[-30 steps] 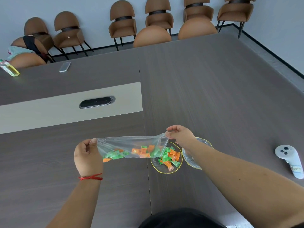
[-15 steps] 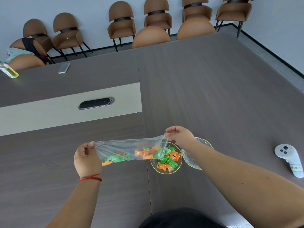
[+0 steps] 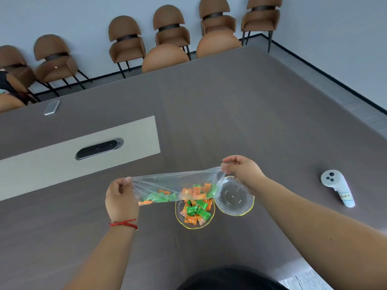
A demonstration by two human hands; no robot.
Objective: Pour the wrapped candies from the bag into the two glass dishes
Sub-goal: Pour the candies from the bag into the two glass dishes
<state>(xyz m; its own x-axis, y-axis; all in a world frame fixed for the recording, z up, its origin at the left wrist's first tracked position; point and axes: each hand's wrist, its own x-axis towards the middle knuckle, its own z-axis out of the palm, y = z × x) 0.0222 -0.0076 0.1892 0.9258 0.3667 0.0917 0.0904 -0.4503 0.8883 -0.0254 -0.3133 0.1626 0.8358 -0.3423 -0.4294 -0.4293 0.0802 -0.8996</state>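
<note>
A clear plastic bag (image 3: pixel 167 182) stretches sideways between both hands above the table, with orange and green wrapped candies (image 3: pixel 194 191) lying in its lower part. My left hand (image 3: pixel 121 198) pinches the bag's left end; my right hand (image 3: pixel 243 171) pinches its right end, which hangs over the right glass dish (image 3: pixel 234 206). That gold-rimmed dish holds no candy. The left glass dish (image 3: pixel 180 216), just below the bag, holds several orange and green candies (image 3: pixel 196 212).
A white controller (image 3: pixel 337 187) lies on the table to the right. A phone (image 3: pixel 52 107) lies far left near the table edge, and a black cable port (image 3: pixel 98 148) sits in the beige inlay. Brown chairs line the far side.
Both hands have carried the bag to the right, so its right end now hangs over the empty right dish. The left dish with candies is more exposed.
</note>
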